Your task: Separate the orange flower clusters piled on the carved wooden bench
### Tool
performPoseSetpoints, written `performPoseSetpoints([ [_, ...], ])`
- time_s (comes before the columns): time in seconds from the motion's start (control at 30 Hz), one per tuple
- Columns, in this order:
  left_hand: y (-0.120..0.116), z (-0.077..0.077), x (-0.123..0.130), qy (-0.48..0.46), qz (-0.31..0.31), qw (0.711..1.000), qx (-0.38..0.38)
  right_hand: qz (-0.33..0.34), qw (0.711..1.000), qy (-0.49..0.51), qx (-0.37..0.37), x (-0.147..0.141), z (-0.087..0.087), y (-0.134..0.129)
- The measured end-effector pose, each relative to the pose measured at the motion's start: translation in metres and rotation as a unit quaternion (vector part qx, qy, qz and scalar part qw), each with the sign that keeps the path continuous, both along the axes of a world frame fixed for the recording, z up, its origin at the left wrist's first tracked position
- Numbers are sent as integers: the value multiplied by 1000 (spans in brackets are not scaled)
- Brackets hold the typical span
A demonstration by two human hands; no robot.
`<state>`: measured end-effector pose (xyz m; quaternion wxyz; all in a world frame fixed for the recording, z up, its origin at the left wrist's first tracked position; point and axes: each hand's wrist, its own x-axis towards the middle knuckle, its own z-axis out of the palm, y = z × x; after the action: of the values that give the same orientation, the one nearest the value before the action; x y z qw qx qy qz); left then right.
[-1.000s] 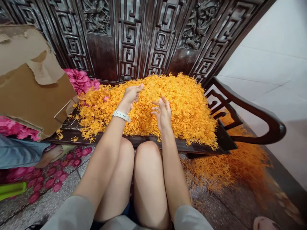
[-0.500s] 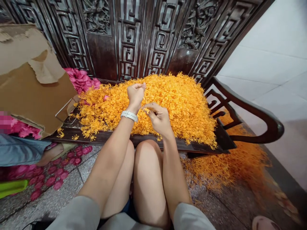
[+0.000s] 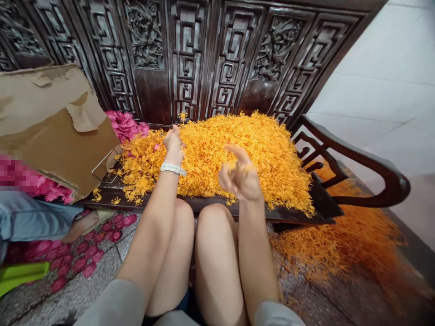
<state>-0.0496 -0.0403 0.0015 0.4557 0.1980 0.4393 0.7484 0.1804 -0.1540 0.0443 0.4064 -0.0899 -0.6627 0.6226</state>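
A big heap of orange-yellow artificial flower pieces [image 3: 272, 154] covers the dark wooden bench seat [image 3: 326, 210]. Over the heap's left half is my left hand [image 3: 174, 142], wearing a pale watch strap at the wrist, its fingers partly stretched and apart. One yellow flower piece [image 3: 182, 117] shows just beyond its fingertips, seemingly loose. My right hand [image 3: 241, 176], blurred by motion, hovers above the front middle of the heap. Its index finger points out, while the other fingers curl around yellow flower pieces [image 3: 249, 168], whose exact shape is smeared.
A torn cardboard box [image 3: 54, 149] stands at left beside pink flowers [image 3: 125, 127]. Carved back panels [image 3: 151, 95] rise behind; a curved armrest [image 3: 380, 194] bounds the right. Orange strands [image 3: 319, 249] lie on the floor. Another person's jeans leg [image 3: 37, 217] and a green tray [image 3: 23, 276] are at left.
My hands have moved apart, left hand leftward and right hand rightward. The left fingers have loosened from a pinch, and a flower piece now appears beyond them. The view has shifted slightly.
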Motion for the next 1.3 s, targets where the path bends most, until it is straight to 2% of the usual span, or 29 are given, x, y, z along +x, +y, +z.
performPoseSetpoints([
  [0.03, -4, 3, 0, -19, -5, 1000, 5, -77, 994, 28, -76, 0, -11, 13],
  [0.1, -9, 8, 4, -43, -39, 998, 19, -165, 964, 32, -207, 0, -32, 36],
  [0.17, -13, 14, 10, -44, -94, 994, 35, -223, 932, 17, -285, -4, -49, 51],
  [0.2, -14, 17, 13, -41, -113, 992, 36, -250, 920, 14, -302, -7, -56, 55],
  [0.27, -15, 21, 18, -29, -139, 989, 31, -298, 907, 21, -296, -15, -65, 60],
  [0.37, -13, 21, 20, 6, -187, 982, 30, -336, 906, 21, -259, -24, -72, 64],
  [0.57, -12, 12, 21, 123, -270, 954, 42, -338, 919, 35, -199, -17, -76, 69],
  [0.7, -12, 10, 26, 183, -341, 921, 45, -374, 914, 11, -154, -14, -78, 72],
  [0.87, -14, 13, 31, 264, -309, 913, 20, -377, 921, 5, -102, -18, -85, 75],
  [1.03, -18, 16, 32, 287, -364, 886, 22, -409, 909, 6, -72, -14, -83, 72],
  [1.17, -22, 18, 34, 256, -366, 894, 15, -424, 902, -55, -61, -12, -80, 66],
  [1.3, -21, 17, 36, 309, -373, 874, 42, -402, 910, -60, -82, -13, -79, 65],
])
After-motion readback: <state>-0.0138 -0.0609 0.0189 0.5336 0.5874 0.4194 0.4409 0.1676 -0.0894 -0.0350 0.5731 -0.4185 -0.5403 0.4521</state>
